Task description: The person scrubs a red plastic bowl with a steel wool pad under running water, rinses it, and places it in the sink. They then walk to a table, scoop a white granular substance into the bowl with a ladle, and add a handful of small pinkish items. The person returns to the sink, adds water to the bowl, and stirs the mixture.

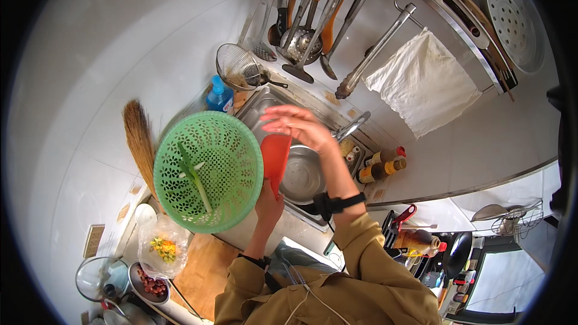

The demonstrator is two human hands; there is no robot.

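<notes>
My left hand [269, 203] grips the lower end of a red plastic scoop-like vessel [274, 158], tilted beside the sink. Right against that hand is the rim of a green plastic colander [226, 158]; whether the hand touches it is unclear. Inside the colander lie pieces of green onion [197, 180]. My right hand [298, 124], slightly blurred, hovers over the steel sink [262, 104] just above the red vessel's top edge. Its fingers are stretched out and hold nothing. Below it a round metal basin [303, 174] sits in the sink, near the faucet [354, 126].
A blue soap bottle [220, 97] and a wire strainer [238, 67] are behind the colander. Ladles [311, 45] and a white cloth [422, 83] hang on the wall. Sauce bottles [379, 170] stand right of the sink. At left are a straw brush [139, 140], chopped food in plastic [163, 250] and a wooden board [205, 271].
</notes>
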